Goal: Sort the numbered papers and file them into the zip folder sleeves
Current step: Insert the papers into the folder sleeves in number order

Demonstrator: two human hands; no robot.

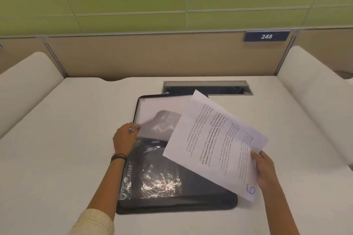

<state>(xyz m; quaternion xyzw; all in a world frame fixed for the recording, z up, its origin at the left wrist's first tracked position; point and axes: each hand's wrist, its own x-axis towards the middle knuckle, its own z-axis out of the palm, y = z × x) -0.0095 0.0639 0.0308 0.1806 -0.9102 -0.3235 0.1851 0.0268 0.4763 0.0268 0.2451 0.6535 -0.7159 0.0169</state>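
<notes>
Head view: sheet 6 poised over open folder

Right hand [265,170] pinches sheet 6 [215,139] by its edge. Left hand [124,137] pinches a clear sleeve [152,124] up off the zip folder [172,202]. I'd hold that mouth wide, feed a corner first.

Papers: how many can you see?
2: the sheet marked 6 in the right hand; a white page in the zip folder beyond the left hand. Others may hide behind.
</notes>
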